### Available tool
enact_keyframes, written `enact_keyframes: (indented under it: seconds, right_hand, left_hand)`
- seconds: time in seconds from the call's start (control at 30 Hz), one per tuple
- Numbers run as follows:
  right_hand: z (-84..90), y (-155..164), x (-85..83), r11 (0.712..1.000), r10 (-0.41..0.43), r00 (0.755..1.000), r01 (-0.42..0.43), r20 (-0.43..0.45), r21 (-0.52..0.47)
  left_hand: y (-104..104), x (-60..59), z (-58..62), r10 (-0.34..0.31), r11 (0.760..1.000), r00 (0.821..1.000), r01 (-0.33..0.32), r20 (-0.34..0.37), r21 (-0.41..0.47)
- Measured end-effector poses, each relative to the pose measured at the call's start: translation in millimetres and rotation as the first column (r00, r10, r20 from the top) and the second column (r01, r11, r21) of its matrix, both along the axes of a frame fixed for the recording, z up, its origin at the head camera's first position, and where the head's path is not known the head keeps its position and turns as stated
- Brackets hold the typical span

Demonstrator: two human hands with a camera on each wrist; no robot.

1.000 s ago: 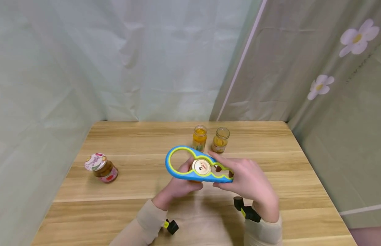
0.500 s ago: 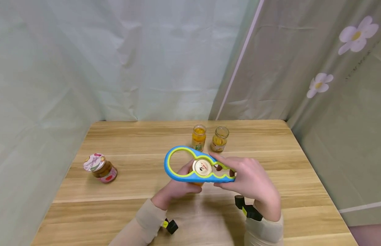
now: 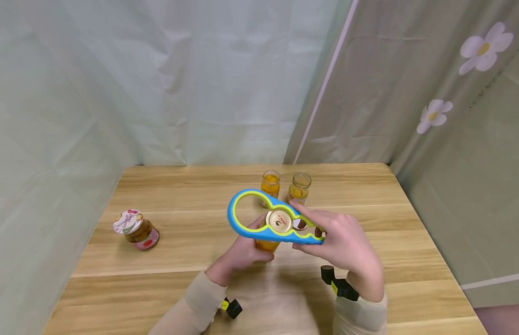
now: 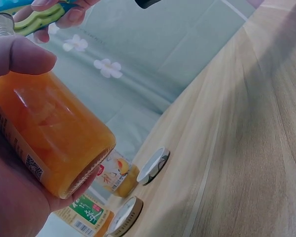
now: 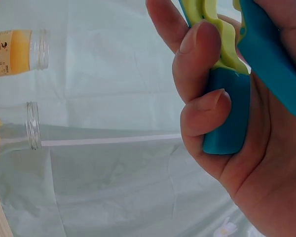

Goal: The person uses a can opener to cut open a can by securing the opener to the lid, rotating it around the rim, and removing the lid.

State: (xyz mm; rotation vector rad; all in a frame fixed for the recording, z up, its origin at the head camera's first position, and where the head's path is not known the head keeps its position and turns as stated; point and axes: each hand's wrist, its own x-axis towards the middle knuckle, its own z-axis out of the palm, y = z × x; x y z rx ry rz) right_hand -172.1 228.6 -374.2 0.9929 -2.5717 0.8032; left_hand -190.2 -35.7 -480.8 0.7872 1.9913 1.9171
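My left hand (image 3: 244,251) grips a glass jar of orange fruit (image 4: 54,133), its thumb across the shoulder of the jar. The jar is tilted in the left wrist view, and its clear neck (image 4: 1,29) shows above the thumb. My right hand (image 3: 343,237) holds a blue and lime-green jar opener (image 3: 246,233) by its handle end, fingers curled round both arms. Within one of the opener's notches sits a gold lid (image 3: 279,220), over the jar's top in the head view. In the right wrist view, the fingers wrap the blue handle (image 5: 229,111).
Behind the hands stand two lidless jars, one full of orange fruit (image 3: 270,179) and one partly filled (image 3: 300,184). Two loose lids lie near them, one white inside (image 4: 153,166), one gold-edged (image 4: 126,217). A capped jar (image 3: 142,232) leans at the left of the wooden table (image 3: 117,288).
The opener, with the gold lid in it, has shifted slightly up and right in the head view. More of the orange jar shows below it. The other jars stay put.
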Motion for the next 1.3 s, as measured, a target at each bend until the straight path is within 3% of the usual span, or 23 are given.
enact_keyframes:
  seconds: [0.37,0.6,0.8,0.93,1.1,1.3]
  right_hand:
    - [1.5,1.7,-4.3,0.997,-0.031,0.998,0.027,-0.049,-0.079]
    - [2.1,1.2,-4.1,0.988,-0.077,0.994,0.066,-0.073,-0.141]
    - [-0.3,1.1,-2.4,0.967,-0.146,0.988,0.133,-0.041,-0.218]
    - [-1.7,3.6,-0.8,0.95,-0.193,0.981,0.183,-0.016,-0.251]
    - [-2.5,5.0,-0.2,0.946,-0.218,0.976,0.211,-0.004,-0.246]
    - [-1.1,3.0,-0.6,0.95,-0.202,0.979,0.193,-0.012,-0.244]
  left_hand:
    - [-2.5,-7.4,-2.1,-0.014,0.999,0.998,0.017,-0.055,0.044]
    - [-7.7,-9.0,0.1,0.037,0.999,0.999,-0.036,-0.022,0.036]
    - [-16.5,-13.4,1.2,0.133,0.991,0.989,-0.131,-0.067,0.023]
    - [-25.7,-17.2,3.0,0.271,0.962,0.962,-0.271,-0.027,0.015]
    - [-36.1,-26.7,3.4,0.44,0.898,0.894,-0.439,0.084,-0.039]
    - [-41.6,-43.0,-2.7,0.549,0.835,0.833,-0.542,0.067,-0.094]
